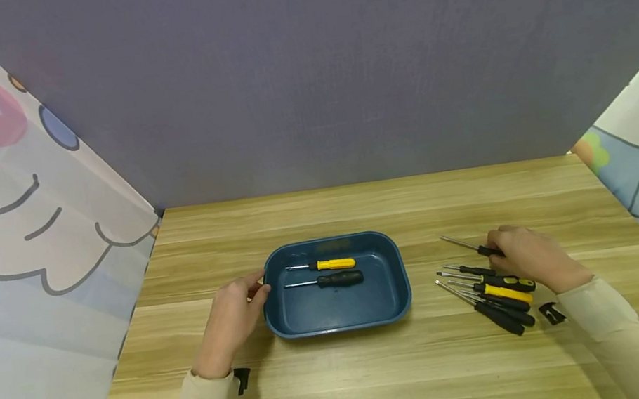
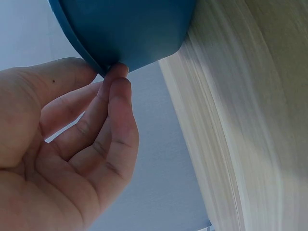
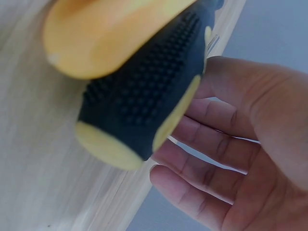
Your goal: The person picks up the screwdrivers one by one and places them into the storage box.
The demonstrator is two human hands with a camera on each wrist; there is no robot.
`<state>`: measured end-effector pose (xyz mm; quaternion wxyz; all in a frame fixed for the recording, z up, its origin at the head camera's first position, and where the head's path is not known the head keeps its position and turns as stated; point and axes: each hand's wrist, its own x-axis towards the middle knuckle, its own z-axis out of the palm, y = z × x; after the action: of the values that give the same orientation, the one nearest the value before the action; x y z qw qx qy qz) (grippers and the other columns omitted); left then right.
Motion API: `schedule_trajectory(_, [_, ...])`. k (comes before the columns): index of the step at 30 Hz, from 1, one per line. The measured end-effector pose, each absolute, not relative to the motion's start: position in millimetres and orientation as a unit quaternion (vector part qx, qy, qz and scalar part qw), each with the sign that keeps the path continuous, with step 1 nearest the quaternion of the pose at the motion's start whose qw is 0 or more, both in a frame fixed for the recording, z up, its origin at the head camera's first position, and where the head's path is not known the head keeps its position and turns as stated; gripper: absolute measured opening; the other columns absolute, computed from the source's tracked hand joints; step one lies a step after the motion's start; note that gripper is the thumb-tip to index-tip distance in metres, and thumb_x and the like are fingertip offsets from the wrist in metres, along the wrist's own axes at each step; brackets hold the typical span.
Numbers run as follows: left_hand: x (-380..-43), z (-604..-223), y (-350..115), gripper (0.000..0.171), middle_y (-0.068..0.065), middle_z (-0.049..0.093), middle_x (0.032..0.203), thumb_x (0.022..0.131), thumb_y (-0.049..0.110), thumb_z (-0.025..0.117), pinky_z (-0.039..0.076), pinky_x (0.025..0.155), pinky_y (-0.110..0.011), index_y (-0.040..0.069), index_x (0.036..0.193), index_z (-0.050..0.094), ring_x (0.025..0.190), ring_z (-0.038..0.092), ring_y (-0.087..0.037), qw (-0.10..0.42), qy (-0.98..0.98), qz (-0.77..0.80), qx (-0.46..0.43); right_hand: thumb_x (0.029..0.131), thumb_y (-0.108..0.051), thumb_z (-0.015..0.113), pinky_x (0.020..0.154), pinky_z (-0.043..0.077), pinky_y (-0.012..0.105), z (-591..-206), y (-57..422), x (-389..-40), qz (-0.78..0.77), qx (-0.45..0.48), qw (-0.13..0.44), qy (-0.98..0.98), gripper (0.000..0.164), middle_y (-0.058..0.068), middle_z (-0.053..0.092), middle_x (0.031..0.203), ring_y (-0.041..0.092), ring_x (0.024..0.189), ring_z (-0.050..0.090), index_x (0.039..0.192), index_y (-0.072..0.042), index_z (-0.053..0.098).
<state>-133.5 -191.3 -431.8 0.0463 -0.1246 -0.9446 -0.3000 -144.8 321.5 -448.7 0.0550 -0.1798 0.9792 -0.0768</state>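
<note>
A dark blue rectangular tray (image 1: 342,329) stands on the wooden table. Inside lie a yellow screwdriver (image 1: 336,264) and a black-handled screwdriver (image 1: 340,279), shafts pointing left. My left hand (image 1: 234,318) pinches the tray's left rim between thumb and fingers; the left wrist view shows them at the tray's edge (image 2: 79,43). To the right, my right hand (image 1: 525,256) holds the handle end of a black screwdriver (image 1: 485,251), its shaft pointing up-left. Most of that handle is hidden under the fingers. A black-and-yellow screwdriver (image 3: 144,82) covers some fingertips in the right wrist view.
Below the right hand several screwdrivers lie in a loose fan, among them a yellow one (image 1: 506,293) and a black one (image 1: 499,319). A grey panel (image 1: 350,80) rises behind the table (image 1: 341,395). Printed cartoon curtains (image 1: 50,275) hang at both sides.
</note>
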Motion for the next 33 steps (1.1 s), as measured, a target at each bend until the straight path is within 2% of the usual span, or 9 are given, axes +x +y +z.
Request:
schedule_trajectory(10, [-135, -431, -190, 0.033, -0.011, 0.073, 0.092, 0.094, 0.006, 0.07, 0.055, 0.065, -0.035, -0.008, 0.124, 0.066, 0.08, 0.068, -0.022, 0.041, -0.945, -0.302, -0.122, 0.089, -0.011, 0.073, 0.049, 0.038, 0.03, -443, 318, -147, -0.075, -0.195, 0.031, 0.977, 0.011, -0.001, 0.054, 0.078, 0.012, 0.058, 0.043, 0.088, -0.008, 0.062])
schedule_trajectory(17, [-135, -432, -190, 0.033, -0.012, 0.073, 0.093, 0.094, 0.006, 0.07, 0.056, 0.066, -0.035, -0.008, 0.124, 0.066, 0.081, 0.068, -0.023, 0.037, -0.944, -0.303, -0.121, 0.089, -0.014, 0.073, 0.047, 0.034, 0.029, -425, 303, -146, -0.075, -0.208, 0.016, 0.975, 0.013, -0.003, 0.05, 0.074, 0.011, 0.056, 0.041, 0.085, -0.011, 0.061])
schedule_trajectory(25, [-134, -432, -191, 0.033, -0.011, 0.073, 0.092, 0.094, 0.007, 0.07, 0.056, 0.066, -0.036, -0.007, 0.124, 0.066, 0.08, 0.068, -0.023, 0.04, -0.946, -0.299, -0.12, 0.087, -0.013, 0.075, 0.048, 0.035, 0.029, -406, 283, -143, -0.064, -0.231, -0.003, 0.971, 0.014, -0.003, 0.053, 0.077, 0.01, 0.057, 0.04, 0.089, -0.009, 0.062])
schedule_trajectory(33, [-134, -432, -192, 0.033, -0.01, 0.073, 0.091, 0.094, 0.006, 0.07, 0.056, 0.067, -0.037, -0.008, 0.124, 0.067, 0.081, 0.069, -0.023, 0.047, -0.944, -0.303, -0.126, 0.086, -0.015, 0.079, 0.05, 0.042, 0.03, -395, 265, -146, -0.066, -0.252, -0.026, 0.965, 0.017, -0.001, 0.06, 0.084, 0.008, 0.06, 0.047, 0.095, -0.008, 0.066])
